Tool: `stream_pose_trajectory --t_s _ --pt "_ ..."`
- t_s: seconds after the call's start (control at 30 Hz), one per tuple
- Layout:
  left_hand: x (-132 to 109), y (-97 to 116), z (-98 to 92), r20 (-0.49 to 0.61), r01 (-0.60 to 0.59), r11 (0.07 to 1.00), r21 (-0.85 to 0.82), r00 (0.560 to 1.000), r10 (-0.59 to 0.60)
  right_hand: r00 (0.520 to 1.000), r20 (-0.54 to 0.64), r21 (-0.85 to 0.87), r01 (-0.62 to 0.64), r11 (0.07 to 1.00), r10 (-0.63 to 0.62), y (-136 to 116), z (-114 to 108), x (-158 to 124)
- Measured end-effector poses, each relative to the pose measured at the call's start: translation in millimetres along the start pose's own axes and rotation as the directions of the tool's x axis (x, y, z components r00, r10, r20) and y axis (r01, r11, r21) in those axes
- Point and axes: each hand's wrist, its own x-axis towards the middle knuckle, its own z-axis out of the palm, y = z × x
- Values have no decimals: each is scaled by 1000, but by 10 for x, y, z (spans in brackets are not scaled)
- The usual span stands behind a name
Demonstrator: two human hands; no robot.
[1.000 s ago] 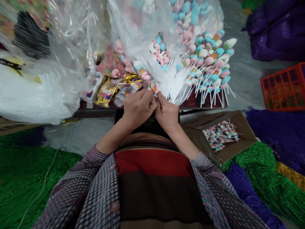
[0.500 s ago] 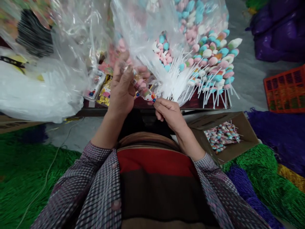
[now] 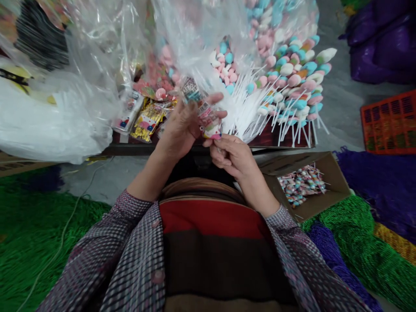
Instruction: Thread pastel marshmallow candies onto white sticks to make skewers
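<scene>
Between my hands slants a marshmallow skewer in a clear printed wrapper (image 3: 208, 116), its lower end toward me. My left hand (image 3: 183, 128) is closed around its upper part, with the thumb in front and fingertips showing past the far side; the thumb is a little blurred. Pinched between the fingertips of my right hand (image 3: 232, 156) is the wrapper's lower end. Just beyond lie bundled white sticks (image 3: 242, 106) and many marshmallow skewers (image 3: 295, 82) in pink, blue and white. Gold-backed printed wrappers (image 3: 147, 121) lie left of my left hand.
Clear plastic bags (image 3: 100, 52) crowd the table's back and left. A cardboard box (image 3: 336, 186) holding wrapped sweets stands low on my right, near an orange crate (image 3: 388, 121). Green tinsel (image 3: 42, 234) and purple tinsel (image 3: 380, 186) lie on the floor.
My left hand has shifted right and a little down, nearer my right hand. The wrapped skewer has turned, and its printed label now shows. My right hand still grips the lower end.
</scene>
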Motion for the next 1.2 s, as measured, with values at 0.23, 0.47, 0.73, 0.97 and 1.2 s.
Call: stream_pose_trajectory --t_s 0.23,0.47,0.73,0.97,1.2 --pt "77 -214 36 -124 13 993 -119 992 -28 903 -175 -664 186 724 -392 -4 -125 -102" --pt "49 -209 105 -178 95 980 -174 976 -127 643 145 -920 367 137 -752 109 -178 12" --pt "-103 -264 -45 54 98 995 -16 994 -97 668 -244 -737 344 582 -703 225 -251 77" --pt "-47 -459 -213 50 13 991 135 999 -20 674 -271 -787 256 561 -688 209 -164 21" --pt "-38 -500 -204 -30 -42 987 153 998 47 691 -186 -853 239 464 -698 107 -144 5"
